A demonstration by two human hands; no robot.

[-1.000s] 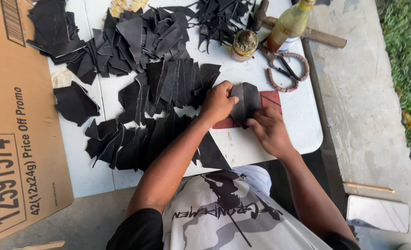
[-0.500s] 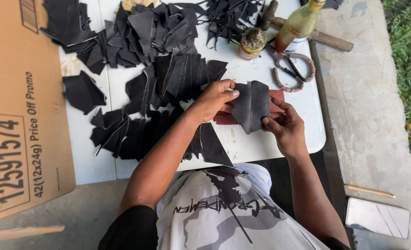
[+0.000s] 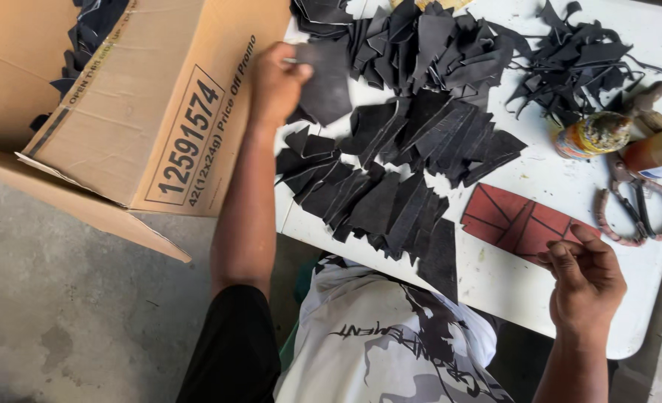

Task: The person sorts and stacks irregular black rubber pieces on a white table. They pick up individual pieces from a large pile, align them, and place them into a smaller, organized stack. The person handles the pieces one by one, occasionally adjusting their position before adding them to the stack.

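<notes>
A white table (image 3: 547, 175) stands over a concrete floor. At its left edge, the left hand (image 3: 277, 80) pinches a black cut piece (image 3: 327, 86), beside the cardboard box (image 3: 152, 112). Near the front edge, the right hand (image 3: 586, 280) curls loosely, empty, fingertips touching the red template (image 3: 521, 220).

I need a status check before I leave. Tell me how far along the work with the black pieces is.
Done: many black cut pieces lie spread over the white table, and a few show inside the cardboard box. In hand: the left hand holds one black piece near the box; the right hand rests by the red template, holding nothing that shows. Left: a tangle of black scraps and scissors stay on the table.
</notes>
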